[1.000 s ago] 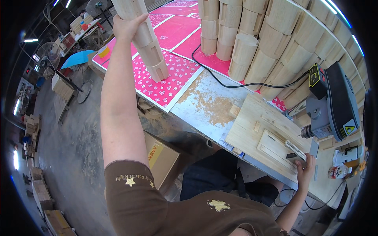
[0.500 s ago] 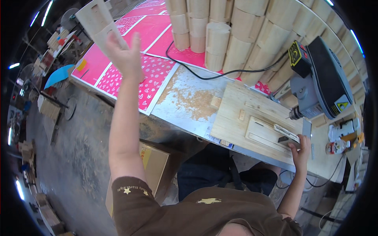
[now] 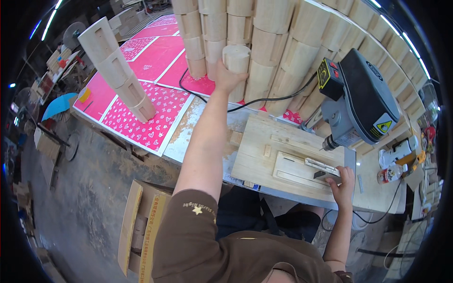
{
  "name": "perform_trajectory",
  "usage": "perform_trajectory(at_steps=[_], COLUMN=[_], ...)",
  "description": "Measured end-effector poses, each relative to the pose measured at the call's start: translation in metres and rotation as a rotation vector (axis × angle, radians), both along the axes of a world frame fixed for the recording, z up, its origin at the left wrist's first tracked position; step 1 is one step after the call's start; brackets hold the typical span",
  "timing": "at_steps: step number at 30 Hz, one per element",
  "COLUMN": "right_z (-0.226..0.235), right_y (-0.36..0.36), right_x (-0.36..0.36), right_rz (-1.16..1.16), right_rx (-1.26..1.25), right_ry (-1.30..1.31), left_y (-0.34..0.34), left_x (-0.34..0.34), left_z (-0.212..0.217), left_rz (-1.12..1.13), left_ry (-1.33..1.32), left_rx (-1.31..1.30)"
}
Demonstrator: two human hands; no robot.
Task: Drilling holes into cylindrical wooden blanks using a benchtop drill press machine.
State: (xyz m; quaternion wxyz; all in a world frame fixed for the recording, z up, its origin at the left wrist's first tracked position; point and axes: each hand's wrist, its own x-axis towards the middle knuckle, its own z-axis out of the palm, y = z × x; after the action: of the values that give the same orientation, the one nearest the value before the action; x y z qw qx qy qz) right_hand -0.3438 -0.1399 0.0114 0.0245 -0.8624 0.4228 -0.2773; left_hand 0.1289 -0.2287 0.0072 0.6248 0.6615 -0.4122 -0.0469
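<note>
Fingers clasp a wooden cylinder (image 3: 236, 55) at twelve o'clock (left hand (image 3: 230, 78)) and a dark block (image 3: 326, 175) at four (right hand (image 3: 344, 186)), seemingly steadying both.

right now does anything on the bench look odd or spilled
Loose sawdust litters the grey benchtop beside the left forearm, like a spill. The wooden column on the pink sheet looks tilted, though fisheye bending may explain it.
</note>
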Motion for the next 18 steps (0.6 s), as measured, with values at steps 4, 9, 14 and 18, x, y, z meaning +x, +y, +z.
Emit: perform_trajectory(at_steps=[4, 9, 14, 18], right_z=[0.0, -0.002, -0.001, -0.002], right_y=[0.001, 0.0, -0.008, -0.014], right_x=[-0.001, -0.008, -0.004, -0.006], right_rz=[-0.017, -0.006, 0.051, 0.108], right_rx=[0.019, -0.03, -0.028, -0.01], right_ry=[-0.005, 0.018, 0.03, 0.009], left_y=[0.028, 0.108, 0.185, 0.189], left_x=[-0.007, -0.036, -0.105, -0.148], left_z=[0.014, 0.042, 0.075, 0.062], left_rz=[0.031, 0.008, -0.421, -0.581], left_ry=[0.167, -0.038, -0.249, -0.662], left_rx=[-0.137, -0.141, 0.297, 0.682])
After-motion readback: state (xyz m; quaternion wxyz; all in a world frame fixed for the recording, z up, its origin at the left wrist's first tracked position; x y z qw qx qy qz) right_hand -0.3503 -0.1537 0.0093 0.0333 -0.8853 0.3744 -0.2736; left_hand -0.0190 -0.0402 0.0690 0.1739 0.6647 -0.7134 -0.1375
